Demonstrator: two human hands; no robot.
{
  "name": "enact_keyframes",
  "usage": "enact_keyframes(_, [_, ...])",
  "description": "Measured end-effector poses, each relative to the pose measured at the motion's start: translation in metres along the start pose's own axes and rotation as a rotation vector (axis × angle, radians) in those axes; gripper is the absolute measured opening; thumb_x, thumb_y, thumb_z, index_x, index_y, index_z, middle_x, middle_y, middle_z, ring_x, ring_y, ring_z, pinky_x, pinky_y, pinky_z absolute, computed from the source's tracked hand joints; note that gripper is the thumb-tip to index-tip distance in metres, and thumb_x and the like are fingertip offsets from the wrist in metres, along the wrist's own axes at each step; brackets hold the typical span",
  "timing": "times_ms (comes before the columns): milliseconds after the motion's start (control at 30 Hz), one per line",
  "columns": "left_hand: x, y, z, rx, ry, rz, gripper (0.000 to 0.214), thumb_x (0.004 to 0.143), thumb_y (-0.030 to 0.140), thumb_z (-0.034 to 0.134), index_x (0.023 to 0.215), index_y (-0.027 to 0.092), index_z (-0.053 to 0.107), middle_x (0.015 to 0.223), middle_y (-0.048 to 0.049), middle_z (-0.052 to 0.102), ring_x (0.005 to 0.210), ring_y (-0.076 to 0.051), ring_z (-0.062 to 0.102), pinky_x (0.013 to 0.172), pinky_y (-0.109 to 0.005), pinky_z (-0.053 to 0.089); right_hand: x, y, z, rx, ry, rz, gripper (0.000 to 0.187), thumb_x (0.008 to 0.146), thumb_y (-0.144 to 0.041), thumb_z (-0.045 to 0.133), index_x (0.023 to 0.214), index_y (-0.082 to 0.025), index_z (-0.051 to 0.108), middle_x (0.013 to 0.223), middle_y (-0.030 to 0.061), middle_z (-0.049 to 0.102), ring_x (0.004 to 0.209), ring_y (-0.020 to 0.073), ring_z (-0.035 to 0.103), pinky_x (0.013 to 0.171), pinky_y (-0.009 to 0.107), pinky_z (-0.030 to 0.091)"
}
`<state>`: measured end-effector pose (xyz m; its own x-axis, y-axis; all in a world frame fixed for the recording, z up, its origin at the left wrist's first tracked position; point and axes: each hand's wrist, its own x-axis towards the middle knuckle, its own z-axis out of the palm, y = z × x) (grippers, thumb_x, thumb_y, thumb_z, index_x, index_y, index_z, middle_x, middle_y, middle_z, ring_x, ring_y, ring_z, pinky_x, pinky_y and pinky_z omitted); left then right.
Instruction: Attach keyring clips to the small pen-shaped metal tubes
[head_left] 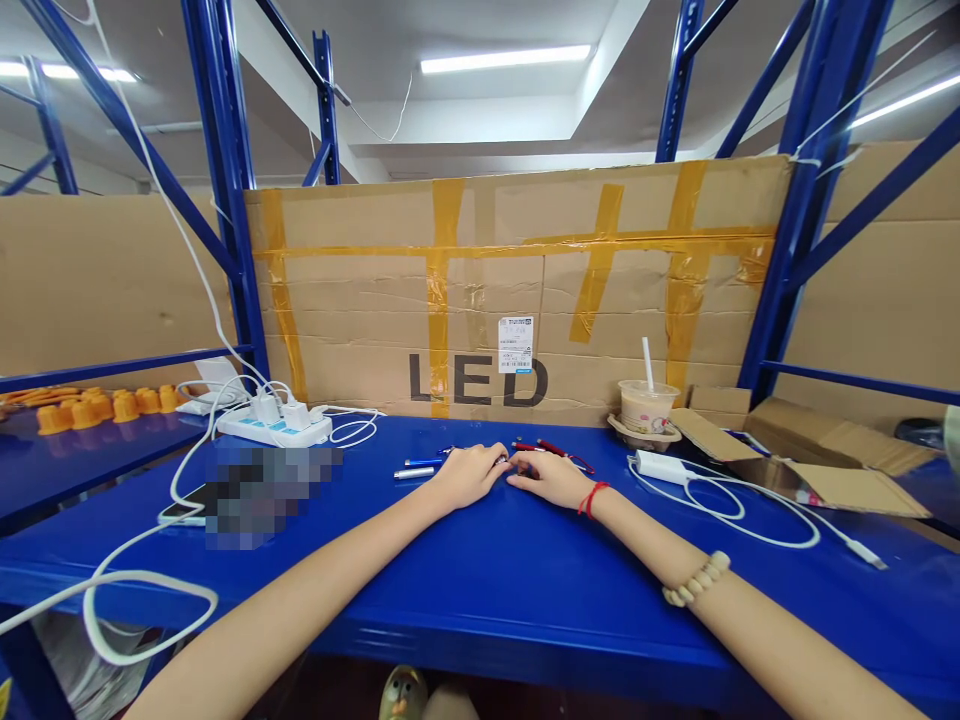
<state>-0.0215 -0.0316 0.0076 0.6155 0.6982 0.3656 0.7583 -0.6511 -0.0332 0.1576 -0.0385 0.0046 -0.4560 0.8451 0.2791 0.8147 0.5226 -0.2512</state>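
Note:
My left hand (474, 474) rests on the blue tabletop with its fingers curled down and closed. Its fingertips meet those of my right hand (551, 478), whose fingers are bent and drawn together too. Whatever lies between the fingertips is small and mostly hidden. Just left of my left hand lie a blue pen (424, 462) and a silver pen (414, 474), their right ends close to the hand. Behind my right hand are red pens (552, 447), partly covered by it.
A white power strip (274, 428) with plugs and cables sits at the left, near a phone (187, 503) beside a blurred patch. To the right are a drink cup (646, 405) in a carton holder, a white charger cable (739, 510) and an opened cardboard box (847, 485). Cardboard (360, 320) walls the back.

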Motion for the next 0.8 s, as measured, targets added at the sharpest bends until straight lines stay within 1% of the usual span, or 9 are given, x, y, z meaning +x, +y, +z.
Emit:
enact_keyframes(233, [-0.0005,0.0002,-0.0004,0.0,0.0,-0.009,0.031,0.091,0.038,0.022,0.104,0.023,0.045,0.095,-0.0046,0.062,0.088,-0.02,0.059,0.071,-0.03,0.043,0.0005,-0.0003,0.0001,-0.018,-0.011,0.001,0.028,0.08,-0.04,0.047,0.099,-0.023,0.058,0.083,0.0012,0.064,0.071,0.0147,0.058,0.056,0.024,0.037])
enact_keyframes(800, [-0.0003,0.0015,-0.0014,0.015,0.001,-0.003,0.031,0.091,0.038,0.022,0.103,0.023,0.045,0.093,-0.0047,0.062,0.084,-0.021,0.06,0.067,-0.029,0.043,0.0,-0.0008,0.0007,-0.041,-0.009,-0.007,0.025,0.082,-0.038,0.045,0.097,-0.022,0.057,0.08,0.0006,0.064,0.067,0.0134,0.056,0.052,0.023,0.032])
